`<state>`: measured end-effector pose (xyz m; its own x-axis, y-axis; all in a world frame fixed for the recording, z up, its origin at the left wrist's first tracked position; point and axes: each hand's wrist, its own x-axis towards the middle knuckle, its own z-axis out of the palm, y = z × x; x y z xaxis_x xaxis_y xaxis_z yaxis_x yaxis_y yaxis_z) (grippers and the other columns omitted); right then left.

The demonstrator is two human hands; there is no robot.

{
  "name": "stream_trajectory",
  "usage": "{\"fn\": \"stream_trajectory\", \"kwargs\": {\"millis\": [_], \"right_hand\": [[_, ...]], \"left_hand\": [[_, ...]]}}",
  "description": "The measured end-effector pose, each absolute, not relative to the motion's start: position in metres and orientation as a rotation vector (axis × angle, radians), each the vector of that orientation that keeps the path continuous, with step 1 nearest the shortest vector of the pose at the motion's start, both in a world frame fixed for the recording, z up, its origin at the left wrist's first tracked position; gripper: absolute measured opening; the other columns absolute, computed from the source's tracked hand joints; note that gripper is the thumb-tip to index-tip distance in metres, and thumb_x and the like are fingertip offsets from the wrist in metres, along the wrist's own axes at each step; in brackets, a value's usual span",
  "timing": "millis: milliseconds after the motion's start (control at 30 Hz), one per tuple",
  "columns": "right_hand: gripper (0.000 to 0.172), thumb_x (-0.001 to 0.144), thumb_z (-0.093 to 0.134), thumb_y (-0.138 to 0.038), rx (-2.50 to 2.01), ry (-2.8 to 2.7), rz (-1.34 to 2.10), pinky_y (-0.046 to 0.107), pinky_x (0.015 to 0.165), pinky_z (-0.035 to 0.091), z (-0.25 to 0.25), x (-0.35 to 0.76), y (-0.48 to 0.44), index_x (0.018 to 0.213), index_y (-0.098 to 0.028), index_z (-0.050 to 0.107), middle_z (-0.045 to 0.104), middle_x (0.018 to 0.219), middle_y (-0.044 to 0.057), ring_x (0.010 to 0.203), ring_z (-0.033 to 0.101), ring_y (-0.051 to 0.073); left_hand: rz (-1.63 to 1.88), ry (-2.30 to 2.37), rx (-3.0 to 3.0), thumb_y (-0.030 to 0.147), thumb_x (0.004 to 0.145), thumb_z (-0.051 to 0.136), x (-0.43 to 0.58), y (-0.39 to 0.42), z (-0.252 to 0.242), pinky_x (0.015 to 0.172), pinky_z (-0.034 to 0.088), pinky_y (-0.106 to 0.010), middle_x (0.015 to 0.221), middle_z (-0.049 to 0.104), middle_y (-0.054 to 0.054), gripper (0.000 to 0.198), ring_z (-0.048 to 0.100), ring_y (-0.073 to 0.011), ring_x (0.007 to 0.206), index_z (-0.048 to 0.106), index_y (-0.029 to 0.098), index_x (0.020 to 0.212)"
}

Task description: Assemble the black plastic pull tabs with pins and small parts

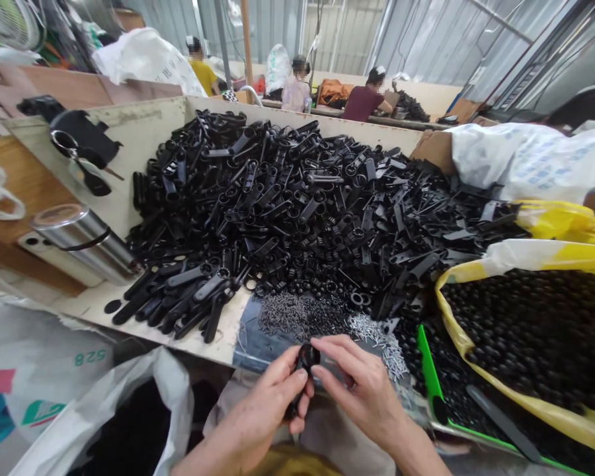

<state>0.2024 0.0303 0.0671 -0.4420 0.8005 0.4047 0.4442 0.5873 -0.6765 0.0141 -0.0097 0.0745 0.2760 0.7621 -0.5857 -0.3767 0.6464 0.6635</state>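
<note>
L hand is closed round a small black plastic part, held just in front of the edge of the pale board, and R hand has its fingers half open w/ tips at the top of the same part, can't tell if it's actually pinching. Right past the hands there's a little heap of metal pins on a dark sheet, then a huge pile of black plastic bits on the board, plus a yellow bag of round black pieces on the right, w/ a green tray nearest R hand
</note>
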Motion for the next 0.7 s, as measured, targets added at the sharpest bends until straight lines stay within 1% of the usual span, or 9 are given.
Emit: {"fn": "stream_trajectory", "kwargs": {"millis": [33,100,267,400,533,600,700], "right_hand": [[0.028,0.098,0.062,-0.021,-0.971,-2.113,0.590,0.029,0.073,0.063,0.067,0.202,0.030,0.124,-0.023,0.071,0.076,0.112,0.010,0.088,0.076,0.020],[0.026,0.100,0.061,-0.023,-0.975,-2.137,0.530,0.030,0.074,0.064,0.067,0.200,0.028,0.124,-0.022,0.071,0.076,0.109,0.010,0.088,0.077,0.021],[0.023,0.104,0.058,-0.028,-1.007,-2.149,0.471,0.029,0.071,0.063,0.065,0.197,0.023,0.122,-0.021,0.071,0.076,0.103,0.010,0.084,0.076,0.020],[0.024,0.105,0.057,-0.028,-1.001,-2.173,0.452,0.029,0.071,0.064,0.063,0.198,0.022,0.124,-0.022,0.071,0.076,0.105,0.010,0.083,0.076,0.020],[0.024,0.105,0.056,-0.026,-0.961,-2.184,0.431,0.028,0.068,0.063,0.061,0.199,0.020,0.124,-0.021,0.071,0.075,0.104,0.010,0.082,0.076,0.020],[0.025,0.105,0.055,-0.023,-0.948,-2.202,0.431,0.027,0.065,0.062,0.060,0.199,0.019,0.125,-0.021,0.071,0.075,0.103,0.010,0.080,0.076,0.019],[0.028,0.104,0.055,-0.020,-0.944,-2.201,0.453,0.027,0.063,0.061,0.057,0.198,0.015,0.127,-0.022,0.070,0.074,0.101,0.009,0.076,0.074,0.019]], "left_hand": [[0.803,1.028,0.432,0.051,0.075,0.082,0.015,-0.011,0.072,0.054,0.030,-0.024,0.080,0.058,0.001,0.081,0.048,-0.0120,0.066,0.052,0.018,0.143],[0.810,1.022,0.414,0.050,0.076,0.082,0.016,-0.014,0.069,0.055,0.029,-0.023,0.080,0.059,0.000,0.078,0.047,-0.0114,0.066,0.054,0.019,0.141],[0.808,1.021,0.400,0.051,0.074,0.083,0.016,-0.016,0.067,0.055,0.027,-0.022,0.079,0.059,0.001,0.081,0.045,-0.0105,0.065,0.053,0.020,0.142],[0.780,1.094,0.421,0.050,0.077,0.080,0.015,-0.017,0.059,0.053,0.024,-0.022,0.081,0.060,0.000,0.079,0.045,-0.0104,0.064,0.052,0.020,0.145],[0.757,1.165,0.453,0.051,0.080,0.075,0.016,-0.020,0.053,0.053,0.026,-0.022,0.079,0.060,0.001,0.077,0.045,-0.0115,0.062,0.051,0.022,0.147],[0.735,1.197,0.516,0.050,0.082,0.073,0.015,-0.022,0.056,0.054,0.028,-0.022,0.079,0.059,0.001,0.066,0.045,-0.0121,0.063,0.057,0.025,0.141],[0.679,1.231,0.630,0.046,0.086,0.067,0.012,-0.024,0.063,0.053,0.028,-0.023,0.073,0.055,0.002,0.041,0.042,-0.0130,0.061,0.070,0.025,0.122]]}}
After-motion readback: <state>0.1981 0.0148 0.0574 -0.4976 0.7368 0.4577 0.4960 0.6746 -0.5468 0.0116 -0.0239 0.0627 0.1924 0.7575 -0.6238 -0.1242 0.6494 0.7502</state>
